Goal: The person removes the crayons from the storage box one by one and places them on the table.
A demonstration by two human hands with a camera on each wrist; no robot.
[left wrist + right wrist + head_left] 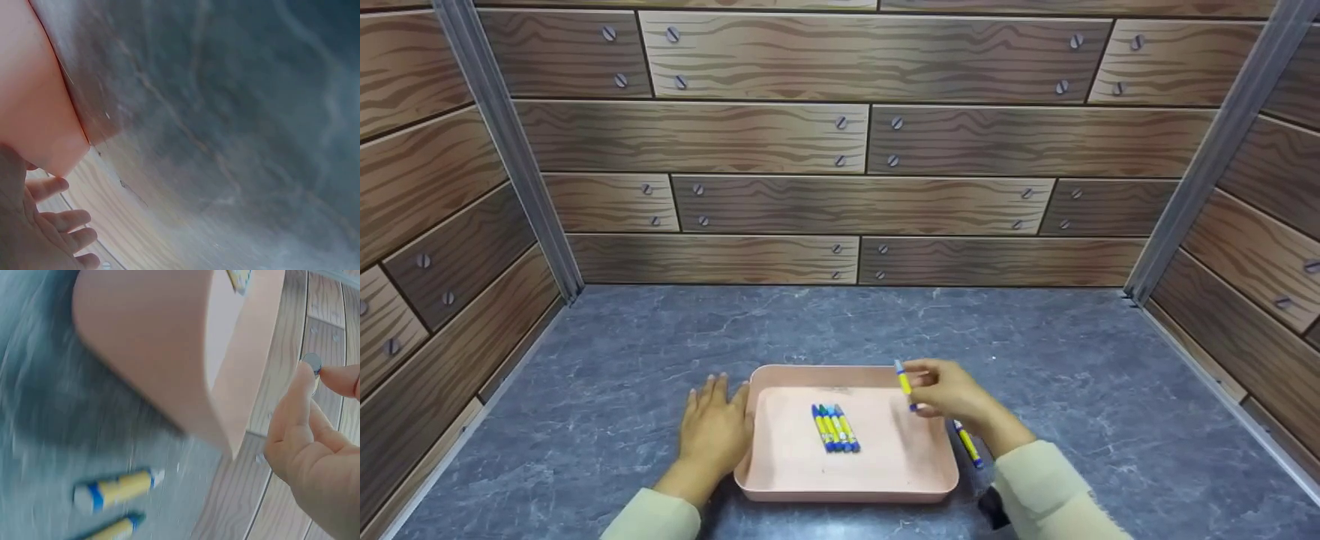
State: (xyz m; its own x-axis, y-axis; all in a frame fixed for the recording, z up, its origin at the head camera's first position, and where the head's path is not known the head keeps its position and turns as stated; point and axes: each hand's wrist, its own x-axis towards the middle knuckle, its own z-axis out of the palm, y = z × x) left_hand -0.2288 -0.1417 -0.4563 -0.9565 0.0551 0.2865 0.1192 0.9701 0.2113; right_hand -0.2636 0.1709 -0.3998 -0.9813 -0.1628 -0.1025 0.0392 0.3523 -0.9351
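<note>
A shallow pink tray [896,476] lies on the dark marbled surface in the head view. Inside it, several crayons [835,431] with yellow labels lie side by side in a slanted row. My right hand [952,391] pinches another crayon [903,382] between thumb and fingers, nearly upright above the tray's right side. In the right wrist view that crayon shows mostly its round end [311,361]. At the tray's left wall my left hand [714,431] rests with fingers extended, touching the rim; the left wrist view shows its fingers [70,219] beside the pink wall.
Outside the tray's right wall a yellow-labelled crayon [968,445] lies on the table. The right wrist view shows a second crayon [115,530] near it, partly cut off. A black object [994,508] sits by the right sleeve. Wood-patterned panels [765,202] enclose the back and sides.
</note>
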